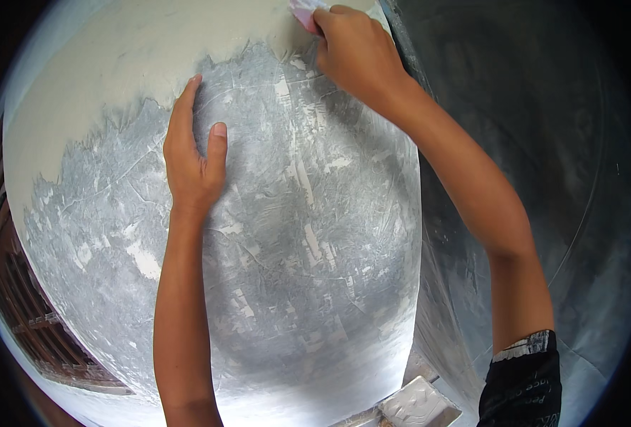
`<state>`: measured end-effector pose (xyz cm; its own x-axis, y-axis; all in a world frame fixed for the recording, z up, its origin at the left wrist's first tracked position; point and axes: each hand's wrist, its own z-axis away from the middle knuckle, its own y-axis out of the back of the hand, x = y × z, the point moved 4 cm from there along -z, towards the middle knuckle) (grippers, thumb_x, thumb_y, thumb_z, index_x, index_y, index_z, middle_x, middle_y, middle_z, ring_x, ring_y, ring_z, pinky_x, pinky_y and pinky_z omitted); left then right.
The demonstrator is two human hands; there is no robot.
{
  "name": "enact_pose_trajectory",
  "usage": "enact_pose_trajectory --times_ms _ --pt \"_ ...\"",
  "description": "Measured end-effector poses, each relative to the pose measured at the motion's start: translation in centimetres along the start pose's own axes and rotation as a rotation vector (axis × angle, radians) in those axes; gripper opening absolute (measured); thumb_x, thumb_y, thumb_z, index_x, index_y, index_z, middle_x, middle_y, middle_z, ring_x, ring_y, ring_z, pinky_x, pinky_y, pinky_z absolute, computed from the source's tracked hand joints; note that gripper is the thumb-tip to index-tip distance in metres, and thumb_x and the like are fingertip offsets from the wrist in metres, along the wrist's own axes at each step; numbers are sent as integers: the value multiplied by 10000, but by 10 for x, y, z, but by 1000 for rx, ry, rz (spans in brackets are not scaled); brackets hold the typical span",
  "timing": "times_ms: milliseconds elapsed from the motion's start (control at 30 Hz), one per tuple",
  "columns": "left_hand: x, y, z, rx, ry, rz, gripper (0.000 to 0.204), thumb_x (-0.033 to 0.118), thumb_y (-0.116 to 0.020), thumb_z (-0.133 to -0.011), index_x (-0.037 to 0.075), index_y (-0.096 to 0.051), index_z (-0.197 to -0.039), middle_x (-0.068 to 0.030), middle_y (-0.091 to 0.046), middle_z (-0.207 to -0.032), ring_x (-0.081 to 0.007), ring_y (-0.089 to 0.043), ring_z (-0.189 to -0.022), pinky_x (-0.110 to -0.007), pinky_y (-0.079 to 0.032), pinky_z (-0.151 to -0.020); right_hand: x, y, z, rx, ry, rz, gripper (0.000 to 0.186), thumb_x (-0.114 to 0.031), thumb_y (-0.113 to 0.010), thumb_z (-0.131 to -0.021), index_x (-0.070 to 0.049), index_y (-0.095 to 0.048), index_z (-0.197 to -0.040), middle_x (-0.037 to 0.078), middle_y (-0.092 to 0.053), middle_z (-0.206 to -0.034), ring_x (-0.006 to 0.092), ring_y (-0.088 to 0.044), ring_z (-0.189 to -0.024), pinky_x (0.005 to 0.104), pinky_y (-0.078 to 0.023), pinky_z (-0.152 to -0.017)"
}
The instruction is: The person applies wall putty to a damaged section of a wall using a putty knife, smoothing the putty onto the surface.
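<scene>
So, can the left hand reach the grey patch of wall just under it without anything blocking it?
Probably yes. The left hand already lies flat on the wall, and the grey patch below it is bare. The right hand works higher up with a pale scraper, out of the way.

The wall point(294, 235) is mottled grey with white streaks (plain beige above), and the sleeve point(522, 384) black.

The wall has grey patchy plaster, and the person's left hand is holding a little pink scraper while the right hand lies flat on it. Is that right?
Not quite: the hands are swapped. In the head view, the right hand holds the pink scraper near the top, and the left hand lies flat on the grey patchy wall.
</scene>
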<state>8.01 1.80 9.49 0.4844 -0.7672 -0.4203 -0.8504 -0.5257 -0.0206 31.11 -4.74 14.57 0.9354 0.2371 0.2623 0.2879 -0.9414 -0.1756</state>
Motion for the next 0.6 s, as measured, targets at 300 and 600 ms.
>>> enact_pose_trajectory --times_ms 300,600 --pt "-3 4 3 -9 41 -23 648 427 -452 -960 -19 -491 -1428 -220 -531 -1442 -368 -466 -1380 -458 -317 -1166 -44 -15 79 -235 59 -182 201 56 -606 -768 30 -593 -967 186 -617 -883 398 -648 -809 482 -534 -688" --pt "1 -5 2 -14 39 -9 665 439 -466 -951 -21 -485 -1431 -223 -526 -1445 -372 -457 -1386 -459 -315 -1166 29 -22 0 -117 -2 182 109 13 -600 -790 21 -631 -894 186 -653 -888 392 -667 -834 487 -538 -744"
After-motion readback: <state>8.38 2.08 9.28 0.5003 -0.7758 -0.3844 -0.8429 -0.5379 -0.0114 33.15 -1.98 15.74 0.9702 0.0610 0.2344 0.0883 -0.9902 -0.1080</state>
